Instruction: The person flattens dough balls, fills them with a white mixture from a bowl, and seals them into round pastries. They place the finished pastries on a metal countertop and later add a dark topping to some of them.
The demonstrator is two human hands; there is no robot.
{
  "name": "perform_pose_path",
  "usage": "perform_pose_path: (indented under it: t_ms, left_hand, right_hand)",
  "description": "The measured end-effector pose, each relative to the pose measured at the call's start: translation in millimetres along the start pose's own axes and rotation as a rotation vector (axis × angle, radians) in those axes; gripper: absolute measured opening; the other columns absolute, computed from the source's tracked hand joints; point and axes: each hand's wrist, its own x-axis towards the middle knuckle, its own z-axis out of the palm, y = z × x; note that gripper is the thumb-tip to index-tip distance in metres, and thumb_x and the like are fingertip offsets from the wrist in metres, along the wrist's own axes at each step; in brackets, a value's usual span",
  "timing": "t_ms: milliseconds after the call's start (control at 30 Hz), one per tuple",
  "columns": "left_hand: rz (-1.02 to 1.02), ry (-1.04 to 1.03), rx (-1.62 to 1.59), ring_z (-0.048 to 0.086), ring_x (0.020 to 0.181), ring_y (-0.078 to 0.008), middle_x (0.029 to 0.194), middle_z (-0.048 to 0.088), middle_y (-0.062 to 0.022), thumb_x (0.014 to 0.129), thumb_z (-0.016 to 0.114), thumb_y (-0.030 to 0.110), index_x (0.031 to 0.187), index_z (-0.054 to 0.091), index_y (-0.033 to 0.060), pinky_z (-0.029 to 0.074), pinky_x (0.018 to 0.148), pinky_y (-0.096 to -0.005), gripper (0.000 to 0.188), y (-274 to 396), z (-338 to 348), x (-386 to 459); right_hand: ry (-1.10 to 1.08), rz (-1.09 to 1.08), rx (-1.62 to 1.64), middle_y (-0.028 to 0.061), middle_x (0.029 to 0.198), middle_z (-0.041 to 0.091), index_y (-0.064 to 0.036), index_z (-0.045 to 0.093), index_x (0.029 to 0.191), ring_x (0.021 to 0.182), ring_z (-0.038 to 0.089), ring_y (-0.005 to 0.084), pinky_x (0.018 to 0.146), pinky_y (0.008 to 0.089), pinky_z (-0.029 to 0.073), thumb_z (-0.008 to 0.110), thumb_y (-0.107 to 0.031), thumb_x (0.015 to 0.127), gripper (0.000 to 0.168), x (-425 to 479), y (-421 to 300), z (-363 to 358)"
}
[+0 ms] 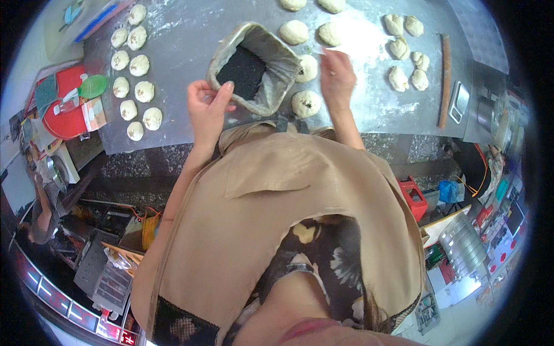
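My left hand (210, 106) grips the near left rim of a pale bag (281, 54), its mouth rolled open. Inside lie fine black seeds (242, 71), which look like sesame. To the right of the bag, a dough round (306, 104) bears a small cluster of black specks on top. Another dough round (307, 68) just beyond it has some specks too, partly covered by the bag's edge. My right hand (339, 75) hovers beside that second round, slightly blurred, fingers bunched together; whether seeds are pinched in them is hidden. Plain dough rounds (294, 32) sit farther back.
Several dough balls (139, 65) stand in rows at the left of the floured metal table (181, 86). Shaped dough pieces (399, 47), a wooden rolling pin (444, 82) and a small scale (458, 101) lie to the right. A red tray (65, 119) holds a spray bottle at far left.
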Motion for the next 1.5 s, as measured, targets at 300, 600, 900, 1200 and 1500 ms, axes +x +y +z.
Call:
perform_pose_path:
  t_ms: [300,600,900,1200,1500]
  left_hand:
    - [0.045,-0.049,-0.033,0.055,0.068,-0.0093,0.085,0.051,-0.0057,0.079,0.071,0.01,0.097,0.041,0.0036,0.052,0.051,-0.0228,0.036,-11,4,-1]
    - [-0.008,0.008,-0.029,0.06,0.07,-0.0134,0.089,0.054,-0.0069,0.086,0.063,0.012,0.1,0.043,0.003,0.055,0.055,-0.0273,0.026,-19,-14,17]
    - [0.007,0.013,-0.013,0.055,0.068,-0.0098,0.088,0.053,-0.0069,0.083,0.067,0.01,0.097,0.043,0.0024,0.052,0.053,-0.0246,0.028,-4,-8,27]
    - [-0.006,-0.023,0.071,0.057,0.075,-0.0114,0.089,0.054,-0.0056,0.086,0.064,0.013,0.099,0.045,0.0035,0.054,0.057,-0.026,0.026,-1,-10,27]
    - [0.118,-0.074,0.029,0.055,0.068,-0.0095,0.085,0.054,-0.0053,0.083,0.066,0.007,0.098,0.043,0.0036,0.052,0.053,-0.0244,0.028,-1,7,24]
  right_hand:
    - [-1.125,-0.266,-0.079,0.0205,0.078,0.065,-0.004,0.068,0.078,0.075,0.066,0.0341,0.068,0.0414,0.053,0.056,-0.006,0.072,0.014,-6,-56,89]
    - [-0.285,0.21,0.092,0.0116,0.082,0.066,-0.008,0.07,0.086,0.073,0.064,0.0261,0.069,0.0334,0.051,0.067,-0.015,0.078,0.012,59,-9,33]
    - [-0.05,0.185,0.026,0.0117,0.077,0.062,-0.008,0.07,0.085,0.071,0.061,0.0288,0.066,0.0351,0.049,0.064,-0.007,0.077,0.01,60,49,59]
    - [0.026,0.075,-0.376,0.0109,0.088,0.06,-0.009,0.064,0.102,0.087,0.056,0.031,0.074,0.038,0.047,0.056,-0.004,0.079,0.025,51,98,29]
    - [-0.986,-0.381,-0.042,0.014,0.085,0.063,-0.004,0.065,0.08,0.079,0.063,0.031,0.068,0.0394,0.051,0.058,-0.004,0.071,0.011,16,-63,83]
